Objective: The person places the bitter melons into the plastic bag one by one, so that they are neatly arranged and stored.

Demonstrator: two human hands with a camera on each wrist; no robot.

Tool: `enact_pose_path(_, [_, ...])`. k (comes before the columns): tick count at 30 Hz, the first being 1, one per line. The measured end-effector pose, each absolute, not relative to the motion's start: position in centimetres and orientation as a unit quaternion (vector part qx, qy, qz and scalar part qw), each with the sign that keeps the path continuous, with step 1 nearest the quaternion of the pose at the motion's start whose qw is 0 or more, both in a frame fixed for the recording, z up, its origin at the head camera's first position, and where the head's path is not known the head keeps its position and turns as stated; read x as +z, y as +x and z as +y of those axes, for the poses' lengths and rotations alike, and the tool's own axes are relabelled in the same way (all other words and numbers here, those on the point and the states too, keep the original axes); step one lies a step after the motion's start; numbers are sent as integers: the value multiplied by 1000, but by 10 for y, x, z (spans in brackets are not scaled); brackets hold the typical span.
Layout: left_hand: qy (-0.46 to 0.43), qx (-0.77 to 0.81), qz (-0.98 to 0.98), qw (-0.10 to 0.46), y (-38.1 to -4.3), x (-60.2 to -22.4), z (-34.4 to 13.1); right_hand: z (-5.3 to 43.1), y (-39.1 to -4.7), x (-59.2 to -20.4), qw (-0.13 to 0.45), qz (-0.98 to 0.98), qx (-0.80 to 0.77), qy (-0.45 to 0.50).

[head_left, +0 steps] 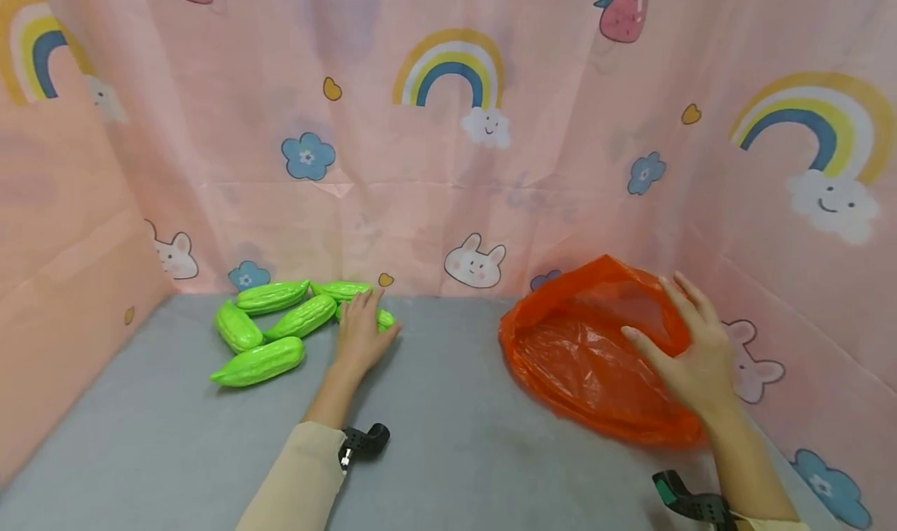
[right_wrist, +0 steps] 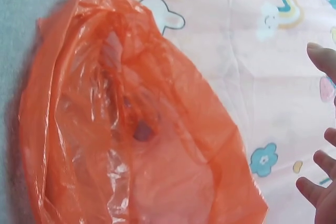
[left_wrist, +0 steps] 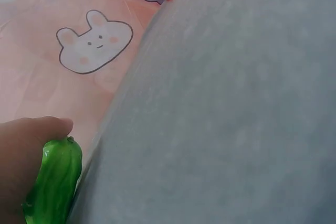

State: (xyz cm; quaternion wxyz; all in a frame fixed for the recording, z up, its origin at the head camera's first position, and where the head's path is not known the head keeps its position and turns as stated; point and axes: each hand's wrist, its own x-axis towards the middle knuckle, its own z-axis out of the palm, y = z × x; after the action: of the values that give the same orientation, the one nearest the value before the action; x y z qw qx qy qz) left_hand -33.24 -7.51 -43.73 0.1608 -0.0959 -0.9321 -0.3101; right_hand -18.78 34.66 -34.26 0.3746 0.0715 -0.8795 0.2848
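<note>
My left hand (head_left: pixel 360 332) is over the rightmost green bitter melon (head_left: pixel 385 320), its thumb and fingers on either side. In the left wrist view, a digit lies across the end of this bitter melon (left_wrist: pixel 58 177). Several more bitter melons (head_left: pixel 301 317) lie to the left. On the right, a red plastic bag (head_left: pixel 582 360) spreads on the surface with its mouth wide. My right hand (head_left: pixel 704 360) is at the bag's right side, thumb and fingers spread apart. In the right wrist view, its fingers appear clear of the bag (right_wrist: pixel 178 145).
The grey tabletop (head_left: pixel 462 406) lies between the bitter melons and the bag. A pink printed cloth (head_left: pixel 392 212) rises behind the table and along both sides. A black wrist mount (head_left: pixel 367 440) is strapped to the left sleeve, with another (head_left: pixel 694 504) at the right wrist.
</note>
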Motion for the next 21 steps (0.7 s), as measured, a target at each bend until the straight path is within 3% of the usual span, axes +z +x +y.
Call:
enact_pose_path(16, [-119, -302, -933, 154, -329, -437, -79, 392, -189, -359, 371, -872, 321, -7])
enact_pose_path(21, [-119, -302, -933, 154, -329, -437, -81, 406, -189, -370, 317, -875, 360, -62])
